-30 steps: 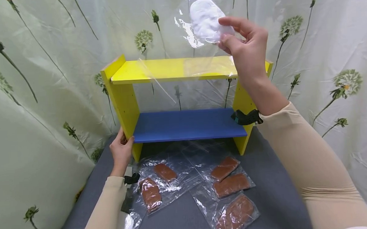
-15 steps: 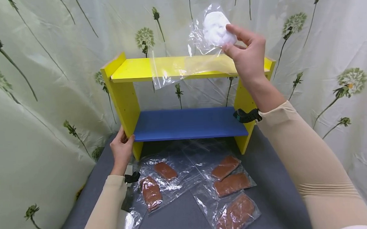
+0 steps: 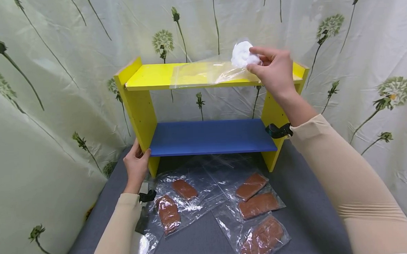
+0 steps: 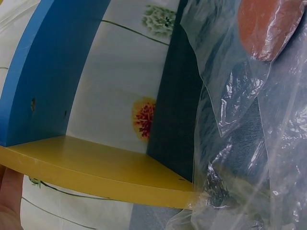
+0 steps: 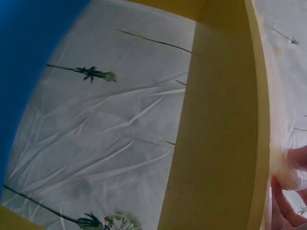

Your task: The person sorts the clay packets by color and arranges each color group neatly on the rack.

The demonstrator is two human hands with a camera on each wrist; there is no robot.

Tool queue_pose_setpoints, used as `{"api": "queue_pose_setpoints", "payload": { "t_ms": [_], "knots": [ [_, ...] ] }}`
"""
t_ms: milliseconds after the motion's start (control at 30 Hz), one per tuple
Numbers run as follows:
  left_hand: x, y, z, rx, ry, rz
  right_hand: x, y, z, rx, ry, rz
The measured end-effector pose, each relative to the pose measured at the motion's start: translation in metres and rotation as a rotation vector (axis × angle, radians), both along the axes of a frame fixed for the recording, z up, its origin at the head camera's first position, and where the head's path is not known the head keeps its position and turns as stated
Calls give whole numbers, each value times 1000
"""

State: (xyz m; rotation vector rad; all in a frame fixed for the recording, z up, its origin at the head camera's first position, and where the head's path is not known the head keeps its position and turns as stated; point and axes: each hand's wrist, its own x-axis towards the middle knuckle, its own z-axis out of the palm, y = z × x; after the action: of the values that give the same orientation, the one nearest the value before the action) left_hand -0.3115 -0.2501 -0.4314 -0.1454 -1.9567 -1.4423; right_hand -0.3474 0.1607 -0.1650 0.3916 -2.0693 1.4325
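Note:
My right hand point(image 3: 274, 69) pinches a clear plastic bag with a soft white lump point(image 3: 243, 55) in it, over the right part of the yellow top board point(image 3: 157, 74). The bag's flat end point(image 3: 194, 74) trails left across that board. My left hand point(image 3: 136, 166) grips the lower left side panel of the yellow and blue shelf unit point(image 3: 138, 114), thumb at the front edge near the blue board point(image 3: 211, 138). In the right wrist view, the fingertips point(image 5: 285, 201) hold the bag beside the top board; the white lump is mostly out of frame.
Clear bags with flat brown slabs point(image 3: 258, 206) lie on the dark grey cloth in front of the unit, others point(image 3: 168, 213) to the left. A bag with something white point(image 3: 138, 245) lies by the left forearm. A dandelion-print curtain point(image 3: 52, 111) hangs behind and beside.
My right hand has lowered the bagged white lump from above the unit to the top board, the bag's free end settling over the board. The left hand keeps its grip on the side panel.

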Motion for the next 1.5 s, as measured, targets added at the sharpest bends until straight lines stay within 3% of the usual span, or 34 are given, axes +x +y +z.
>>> {"api": "queue_pose_setpoints", "payload": {
  "t_ms": [167, 300, 433, 900, 1067, 1167, 1267, 1500],
  "knots": [
    [-10, -6, -10, 8, 3, 6, -1, 1, -7, 171, -41, -92],
    [-20, -12, -22, 10, 2, 3, -1, 0, -9, 319, -10, -167],
    [-23, -15, -26, -2, 4, 2, 0, -1, -11, 431, 31, -212],
    [-21, -13, -22, 12, 2, 4, 1, -3, -12, 525, 56, -171],
    [-8, -5, -9, 1, -8, 6, 1, -2, -14, 539, 49, -152],
    [-11, -8, -12, -10, -2, 11, 1, 0, -14, 542, 47, -139],
    [-21, -13, -22, 1, 12, 9, 0, 1, -13, 565, 61, -132],
    [-21, -11, -22, 10, 3, 1, 0, 3, -13, 627, 73, -119]
  ]
}}
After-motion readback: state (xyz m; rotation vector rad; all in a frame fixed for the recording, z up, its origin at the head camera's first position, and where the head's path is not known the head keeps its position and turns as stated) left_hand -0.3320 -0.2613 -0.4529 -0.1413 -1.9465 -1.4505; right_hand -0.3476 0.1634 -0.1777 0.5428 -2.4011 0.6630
